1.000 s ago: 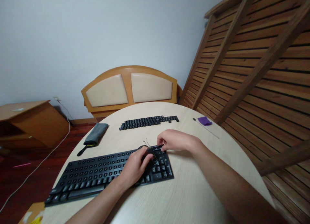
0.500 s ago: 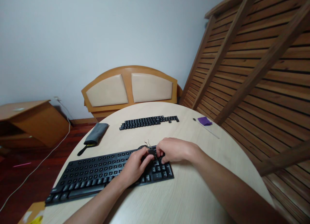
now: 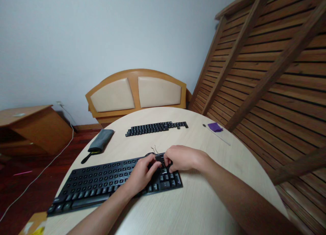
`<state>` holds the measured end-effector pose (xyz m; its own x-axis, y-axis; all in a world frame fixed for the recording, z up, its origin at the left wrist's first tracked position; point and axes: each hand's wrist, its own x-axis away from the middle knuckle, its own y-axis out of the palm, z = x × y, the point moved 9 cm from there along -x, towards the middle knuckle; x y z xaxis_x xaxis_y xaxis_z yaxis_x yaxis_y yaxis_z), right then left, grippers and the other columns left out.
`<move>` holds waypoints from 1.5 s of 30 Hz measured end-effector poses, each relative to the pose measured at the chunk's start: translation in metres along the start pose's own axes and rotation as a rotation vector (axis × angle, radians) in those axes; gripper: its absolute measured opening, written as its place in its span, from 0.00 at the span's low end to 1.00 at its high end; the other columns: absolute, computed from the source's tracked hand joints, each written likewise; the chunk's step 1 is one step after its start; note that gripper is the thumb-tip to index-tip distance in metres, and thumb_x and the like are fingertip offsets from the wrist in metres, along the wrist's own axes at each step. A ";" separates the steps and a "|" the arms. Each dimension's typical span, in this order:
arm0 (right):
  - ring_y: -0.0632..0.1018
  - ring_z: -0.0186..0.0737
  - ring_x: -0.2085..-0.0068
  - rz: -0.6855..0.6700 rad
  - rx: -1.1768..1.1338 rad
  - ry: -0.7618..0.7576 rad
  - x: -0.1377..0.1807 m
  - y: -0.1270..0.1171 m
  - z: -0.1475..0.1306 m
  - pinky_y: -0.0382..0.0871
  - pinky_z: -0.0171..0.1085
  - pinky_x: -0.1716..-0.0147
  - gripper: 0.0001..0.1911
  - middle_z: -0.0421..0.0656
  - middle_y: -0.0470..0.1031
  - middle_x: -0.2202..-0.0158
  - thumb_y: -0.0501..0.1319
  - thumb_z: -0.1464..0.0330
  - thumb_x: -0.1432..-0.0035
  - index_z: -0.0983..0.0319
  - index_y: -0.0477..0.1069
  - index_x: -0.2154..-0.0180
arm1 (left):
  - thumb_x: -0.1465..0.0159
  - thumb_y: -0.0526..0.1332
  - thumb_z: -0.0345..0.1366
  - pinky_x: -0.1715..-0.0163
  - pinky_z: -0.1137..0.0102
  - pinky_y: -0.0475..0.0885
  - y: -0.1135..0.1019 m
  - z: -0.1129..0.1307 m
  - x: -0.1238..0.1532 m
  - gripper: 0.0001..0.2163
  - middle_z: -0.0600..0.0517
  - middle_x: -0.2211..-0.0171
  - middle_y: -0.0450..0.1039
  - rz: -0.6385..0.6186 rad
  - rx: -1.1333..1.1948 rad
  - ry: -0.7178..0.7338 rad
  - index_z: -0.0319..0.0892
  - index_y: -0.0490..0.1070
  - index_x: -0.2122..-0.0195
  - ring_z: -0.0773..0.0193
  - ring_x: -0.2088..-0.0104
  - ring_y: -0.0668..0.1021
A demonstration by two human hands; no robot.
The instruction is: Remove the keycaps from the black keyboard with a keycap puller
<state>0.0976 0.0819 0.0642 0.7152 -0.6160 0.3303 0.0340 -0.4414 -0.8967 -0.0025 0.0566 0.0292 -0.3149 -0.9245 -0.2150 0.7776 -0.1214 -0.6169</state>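
A black keyboard (image 3: 102, 180) lies across the near side of the round table, many of its upper keys stripped to bare sockets. Over its right end, a keycap puller (image 3: 160, 158) with a dark handle stands with thin wire prongs up top and wires reaching down near the number-pad keys (image 3: 165, 177). My left hand (image 3: 142, 172) is closed with thumb and fingers at the puller's left side. From the right, my right hand (image 3: 180, 157) pinches at the same tool with bent fingers. Fingers partly hide the exact contact and the keys beneath.
Loose black keycaps (image 3: 150, 127) sit in rows farther back on the table (image 3: 203, 194). A grey pouch (image 3: 102, 141) lies at left. A purple cloth (image 3: 215, 127) and a thin brush-like stick (image 3: 217, 135) lie at right. A slatted wooden frame leans alongside.
The keycap puller has tilted slightly, its upper prongs shifting a little to the left. Both hands stay almost in place over the keyboard's right end.
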 end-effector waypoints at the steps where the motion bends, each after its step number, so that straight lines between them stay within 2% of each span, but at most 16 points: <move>1: 0.79 0.42 0.63 -0.004 0.000 -0.005 0.000 0.000 -0.001 0.60 0.33 0.70 0.11 0.44 0.82 0.64 0.69 0.69 0.51 0.60 0.80 0.62 | 0.31 0.55 0.41 0.65 0.70 0.67 0.001 0.001 0.000 0.11 0.50 0.68 0.76 -0.009 -0.005 0.014 0.40 0.73 0.64 0.61 0.67 0.74; 14: 0.77 0.41 0.67 0.039 -0.011 -0.053 -0.004 0.003 0.001 0.59 0.34 0.72 0.12 0.42 0.81 0.67 0.70 0.67 0.53 0.58 0.81 0.63 | 0.31 0.56 0.40 0.67 0.70 0.66 0.009 0.016 0.008 0.10 0.51 0.69 0.75 -0.079 -0.192 0.164 0.42 0.70 0.66 0.62 0.68 0.75; 21: 0.78 0.41 0.67 0.042 -0.016 -0.087 -0.007 0.004 -0.002 0.59 0.34 0.72 0.11 0.43 0.81 0.67 0.70 0.66 0.51 0.59 0.81 0.63 | 0.32 0.57 0.40 0.69 0.71 0.65 -0.001 0.006 0.003 0.11 0.53 0.72 0.76 0.018 -0.105 0.032 0.42 0.70 0.69 0.63 0.71 0.76; 27: 0.78 0.41 0.68 0.039 -0.029 -0.103 -0.013 0.007 0.000 0.59 0.34 0.73 0.13 0.44 0.81 0.68 0.70 0.61 0.50 0.61 0.81 0.64 | 0.32 0.57 0.41 0.67 0.71 0.66 0.000 0.000 0.001 0.11 0.52 0.71 0.77 0.016 0.020 -0.010 0.42 0.70 0.69 0.61 0.69 0.77; 33: 0.78 0.39 0.67 0.014 -0.103 -0.143 -0.015 0.009 0.000 0.61 0.32 0.71 0.11 0.42 0.81 0.67 0.69 0.64 0.51 0.61 0.80 0.64 | 0.32 0.57 0.43 0.67 0.71 0.67 0.000 -0.008 -0.001 0.13 0.51 0.71 0.77 0.031 0.114 -0.067 0.42 0.68 0.71 0.61 0.69 0.77; 39: 0.76 0.37 0.70 -0.006 -0.095 -0.136 -0.016 0.011 0.000 0.60 0.32 0.73 0.12 0.42 0.80 0.68 0.67 0.66 0.53 0.62 0.79 0.64 | 0.32 0.58 0.44 0.66 0.70 0.68 0.001 -0.013 -0.001 0.13 0.50 0.70 0.77 0.034 0.156 -0.076 0.41 0.69 0.70 0.61 0.68 0.77; 45: 0.74 0.35 0.71 0.023 -0.181 -0.152 -0.014 0.005 -0.002 0.60 0.31 0.73 0.11 0.40 0.79 0.69 0.64 0.68 0.53 0.63 0.77 0.65 | 0.33 0.59 0.45 0.67 0.71 0.68 -0.006 -0.021 -0.002 0.13 0.51 0.71 0.77 0.126 0.257 -0.115 0.41 0.69 0.70 0.62 0.69 0.76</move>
<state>0.0862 0.0867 0.0553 0.8119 -0.5277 0.2496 -0.0994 -0.5463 -0.8317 -0.0180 0.0666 0.0176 -0.1549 -0.9710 -0.1820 0.9233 -0.0768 -0.3763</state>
